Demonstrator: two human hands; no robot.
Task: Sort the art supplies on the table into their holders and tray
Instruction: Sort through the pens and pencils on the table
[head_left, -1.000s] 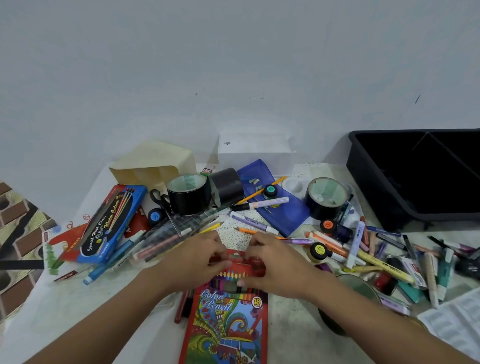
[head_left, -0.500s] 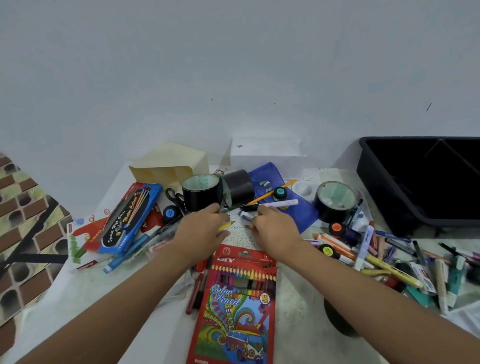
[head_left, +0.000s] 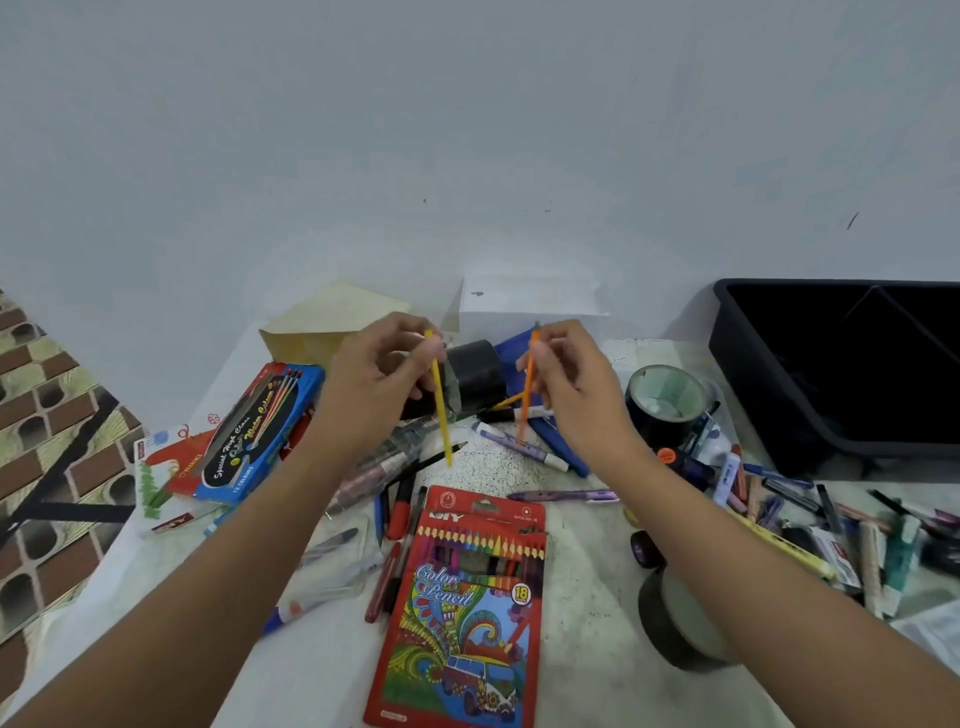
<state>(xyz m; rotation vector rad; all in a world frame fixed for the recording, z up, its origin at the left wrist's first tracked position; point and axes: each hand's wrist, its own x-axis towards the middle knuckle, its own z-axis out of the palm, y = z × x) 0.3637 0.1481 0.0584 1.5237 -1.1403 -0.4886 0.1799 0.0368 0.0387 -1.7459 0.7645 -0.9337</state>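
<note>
My left hand (head_left: 382, 382) is raised above the table and pinches a yellow pencil (head_left: 440, 410) that hangs tip down. My right hand (head_left: 574, 384) is lifted beside it and pinches an orange pencil (head_left: 527, 387), also pointing down. Below both hands lies the red colour pencil box (head_left: 467, 597), flat, with its flap end toward the hands. A black divided tray (head_left: 748, 364) stands at the far right against the wall.
A blue watercolour box (head_left: 254, 431) lies at the left. Black tape rolls (head_left: 665, 410) stand behind and right of the hands, another roll (head_left: 670, 623) sits near my right forearm. Several loose pens and markers (head_left: 810, 514) litter the right side, more (head_left: 400, 514) lie left of the pencil box.
Both hands left the pencil box flap, reached to the table beyond it, and have now risen, each with a pencil picked up. The camera tilted upward.
</note>
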